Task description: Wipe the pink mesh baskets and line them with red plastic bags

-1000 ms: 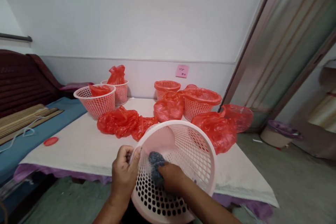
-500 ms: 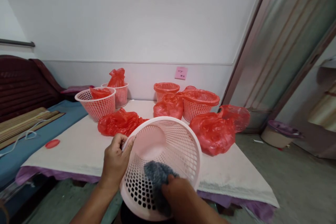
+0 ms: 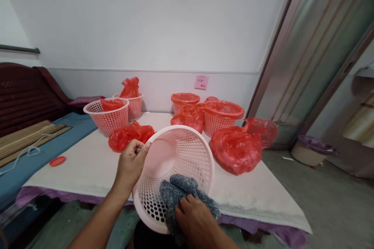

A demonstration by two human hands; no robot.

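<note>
Your left hand [image 3: 130, 165] pinches the rim of the pink basket [image 3: 160, 157] at its left side, with the thumb on the inner face and the other fingers curled outside. The basket is tilted, its mouth turned toward you, just in front of the bench [image 3: 260, 198], which wears a white cover. Your right hand [image 3: 194, 216] has its fingers bent and closed upon the grey cloth [image 3: 178, 192] — this cloth is bunched, partly inside the basket and partly over its lower right rim.

Behind the basket, a full-looking red bag [image 3: 236, 151] lies on the right, and a crumpled red bag [image 3: 128, 136] on the left. Near the wall stands a basket with red lining [image 3: 220, 122]. A small red disc [image 3: 57, 161] (perhaps a ring, I cannot tell) lies at far left.
</note>
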